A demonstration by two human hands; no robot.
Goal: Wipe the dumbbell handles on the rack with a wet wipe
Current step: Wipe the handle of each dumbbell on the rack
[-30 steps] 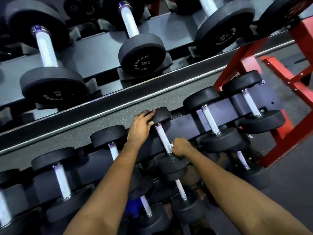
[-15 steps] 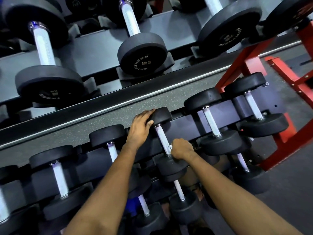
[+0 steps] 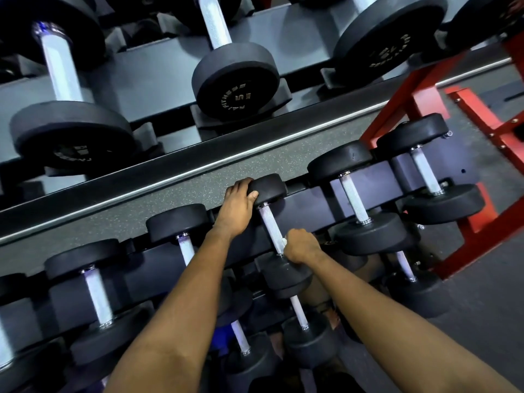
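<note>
Right hand (image 3: pixel 301 245) around dumbbell handle (image 3: pixel 270 226)

Dumbbells (image 3: pixel 357 198) side by side on rack (image 3: pixel 309 205)

You are looking at a dim, cool-toned scene with light falling from above. It catches the knurled handle (image 3: pixel 271 228) and the other chrome bars, which glow pale blue-white, the far-left one nearly blown out. The black weight heads show only soft sheen on their upper faces, and the lower near tier of the rack (image 3: pixel 312 199) sinks into deep shadow where detail is lost. Your forearms are evenly lit. Wide-angle distortion bends the rails and stretches things toward the edges. The far-left dumbbell looks soft and smeared; the centre is sharper.
</note>
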